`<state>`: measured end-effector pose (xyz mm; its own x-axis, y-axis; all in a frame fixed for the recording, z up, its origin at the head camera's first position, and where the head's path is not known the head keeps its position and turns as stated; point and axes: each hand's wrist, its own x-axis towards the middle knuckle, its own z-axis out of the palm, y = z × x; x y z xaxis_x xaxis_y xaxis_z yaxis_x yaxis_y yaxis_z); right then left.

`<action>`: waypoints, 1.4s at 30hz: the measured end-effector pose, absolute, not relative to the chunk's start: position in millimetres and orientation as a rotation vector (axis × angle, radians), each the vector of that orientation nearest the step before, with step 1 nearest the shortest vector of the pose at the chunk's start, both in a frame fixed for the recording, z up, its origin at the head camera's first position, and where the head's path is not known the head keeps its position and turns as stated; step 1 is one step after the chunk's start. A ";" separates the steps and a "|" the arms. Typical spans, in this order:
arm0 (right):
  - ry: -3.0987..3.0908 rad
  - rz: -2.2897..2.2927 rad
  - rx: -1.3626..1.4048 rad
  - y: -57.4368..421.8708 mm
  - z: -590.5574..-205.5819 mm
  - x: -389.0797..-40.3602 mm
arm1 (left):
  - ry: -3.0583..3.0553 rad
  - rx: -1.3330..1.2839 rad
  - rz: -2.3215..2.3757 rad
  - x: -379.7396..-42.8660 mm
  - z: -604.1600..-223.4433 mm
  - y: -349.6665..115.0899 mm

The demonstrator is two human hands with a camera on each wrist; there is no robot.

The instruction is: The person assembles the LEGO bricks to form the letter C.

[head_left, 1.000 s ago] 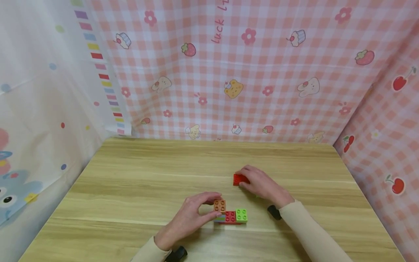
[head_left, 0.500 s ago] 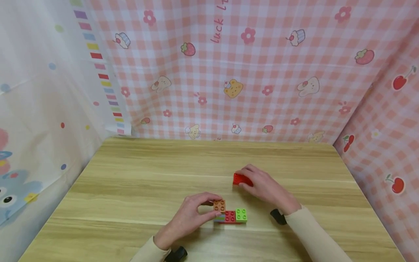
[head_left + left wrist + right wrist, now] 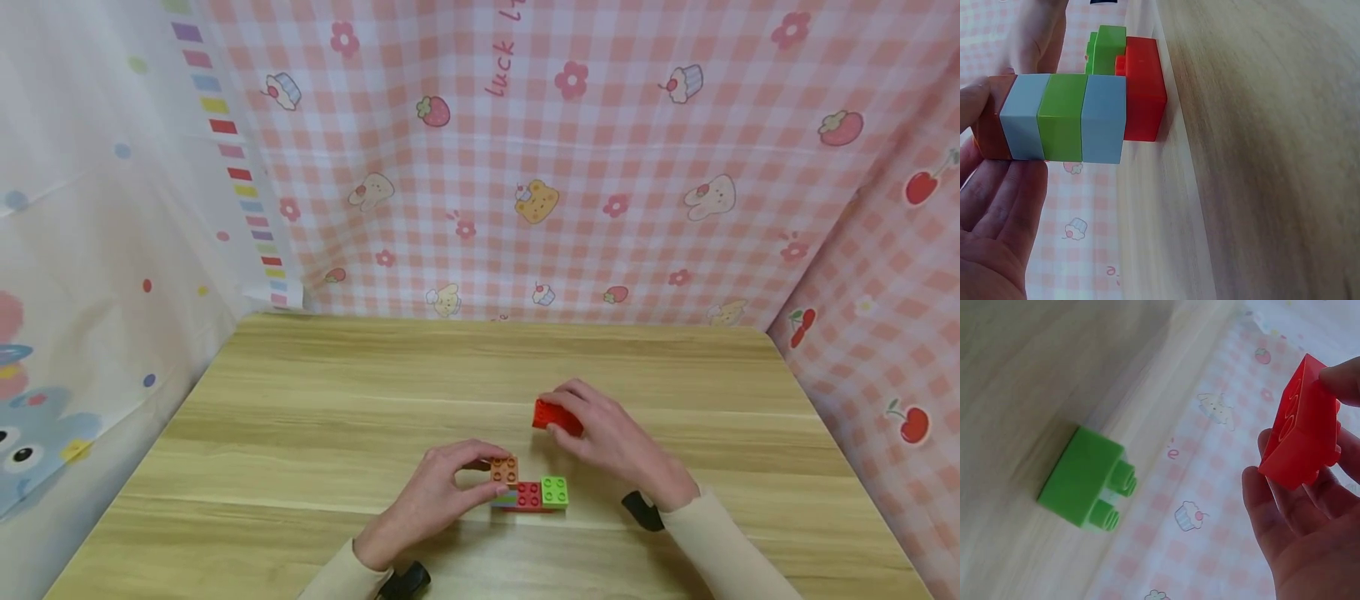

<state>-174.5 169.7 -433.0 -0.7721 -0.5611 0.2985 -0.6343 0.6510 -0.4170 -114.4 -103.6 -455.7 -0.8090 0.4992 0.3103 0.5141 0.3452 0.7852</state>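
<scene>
My left hand (image 3: 431, 492) holds the top of a brick stack, with thumb and fingers on the orange-brown brick (image 3: 996, 119). Below it come a light blue, a green (image 3: 1061, 119) and another light blue brick. This stack stands on the left end of a long red brick (image 3: 1145, 87), whose right end carries a lime green brick (image 3: 555, 492). Farther back, my right hand (image 3: 603, 433) pinches a separate red brick (image 3: 1304, 428) clear of the table, its hollow underside showing in the right wrist view. A loose green brick (image 3: 1082, 478) stands on the table, hidden by the right hand in the head view.
The wood-grain table (image 3: 337, 392) ends at a pink checked cloth (image 3: 465, 167) behind. More cloth hangs at the left and right sides. Each wrist wears a black strap-on camera (image 3: 643, 510).
The right hand shifts slightly right and toward me, still holding the red brick, and the forearm swings outward. The left hand and the stack stay where they were.
</scene>
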 end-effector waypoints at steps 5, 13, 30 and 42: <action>-2.679 0.768 1.013 168.2 -430.0 -168.8 | -2.555 -0.975 -1.496 -114.9 -455.5 -103.0; -2.649 0.777 1.017 167.9 -424.5 -159.2 | -2.577 -0.963 -1.477 -115.0 -454.4 -102.6; -2.615 0.940 1.050 163.1 -415.5 -139.2 | -2.584 -0.953 -1.519 -114.2 -455.2 -103.0; -2.542 0.955 1.141 157.2 -409.7 -131.7 | -2.583 -0.948 -1.518 -113.7 -456.3 -102.4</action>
